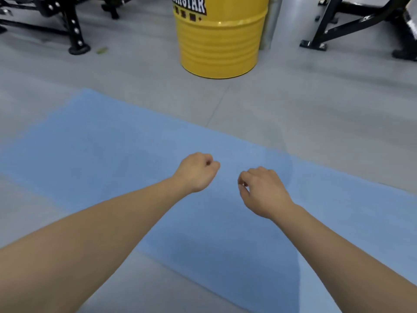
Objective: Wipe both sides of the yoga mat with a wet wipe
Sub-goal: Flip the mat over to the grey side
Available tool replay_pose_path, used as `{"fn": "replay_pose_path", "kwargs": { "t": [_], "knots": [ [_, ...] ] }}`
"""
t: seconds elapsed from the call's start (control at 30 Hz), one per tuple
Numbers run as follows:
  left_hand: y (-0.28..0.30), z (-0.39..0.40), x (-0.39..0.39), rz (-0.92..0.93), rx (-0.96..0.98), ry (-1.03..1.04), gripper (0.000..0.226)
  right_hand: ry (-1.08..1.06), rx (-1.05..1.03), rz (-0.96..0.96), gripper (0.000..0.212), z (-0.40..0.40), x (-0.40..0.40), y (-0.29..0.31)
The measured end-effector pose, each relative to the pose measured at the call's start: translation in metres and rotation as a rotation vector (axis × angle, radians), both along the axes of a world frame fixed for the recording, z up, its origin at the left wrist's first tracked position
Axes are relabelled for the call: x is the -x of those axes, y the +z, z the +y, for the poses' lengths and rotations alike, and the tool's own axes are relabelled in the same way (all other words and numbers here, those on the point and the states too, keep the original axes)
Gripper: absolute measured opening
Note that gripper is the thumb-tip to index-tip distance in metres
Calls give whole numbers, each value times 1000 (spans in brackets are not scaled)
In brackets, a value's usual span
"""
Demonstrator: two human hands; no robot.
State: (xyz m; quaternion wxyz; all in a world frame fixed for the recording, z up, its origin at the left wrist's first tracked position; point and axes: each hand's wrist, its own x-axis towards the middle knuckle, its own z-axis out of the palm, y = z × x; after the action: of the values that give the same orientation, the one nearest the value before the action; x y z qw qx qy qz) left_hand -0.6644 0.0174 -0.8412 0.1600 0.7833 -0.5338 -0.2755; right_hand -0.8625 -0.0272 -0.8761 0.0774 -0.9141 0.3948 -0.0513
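A light blue yoga mat [112, 141] lies flat on the grey floor, running from the upper left to the lower right of the head view. Both my arms reach out over its middle. My left hand [196, 171] hovers above the mat with its fingers curled into a fist and nothing visible in it. Just right of it, my right hand [261, 190] also has curled fingers, thumb against the fingertips; nothing shows between them. No wet wipe is in view.
A yellow ribbed steel drum [218, 41] stands on the floor beyond the mat. Black gym equipment frames stand at the back left [72, 26] and back right [352, 23]. A small scrap [102, 50] lies on the floor near the left frame.
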Motion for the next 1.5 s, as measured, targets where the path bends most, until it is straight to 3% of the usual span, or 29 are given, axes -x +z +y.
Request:
{"fn": "replay_pose_path", "kwargs": {
  "t": [0.2,0.47,0.7,0.93,1.1,1.33,1.5],
  "knots": [
    [-38,-13,-143,-308,-74,-325,35,-161,-115,190,23,5,-109,-24],
    [-65,-65,-253,-340,-79,-588,25,-344,-182,377,25,13,-204,-21],
    [-73,-60,-255,-322,-66,-699,22,-399,-297,397,25,32,-237,-6],
    [-103,-35,-247,-466,-136,-814,23,-338,-291,456,25,34,-223,-70],
    [-98,-17,-250,-521,-230,-720,25,-349,-261,468,24,44,-229,-107],
    [-69,37,-232,-560,-396,-659,30,-371,-373,392,33,58,-259,-103],
    [-69,52,-254,-565,-441,-691,30,-218,-298,364,27,63,-294,-100]
  ]
}}
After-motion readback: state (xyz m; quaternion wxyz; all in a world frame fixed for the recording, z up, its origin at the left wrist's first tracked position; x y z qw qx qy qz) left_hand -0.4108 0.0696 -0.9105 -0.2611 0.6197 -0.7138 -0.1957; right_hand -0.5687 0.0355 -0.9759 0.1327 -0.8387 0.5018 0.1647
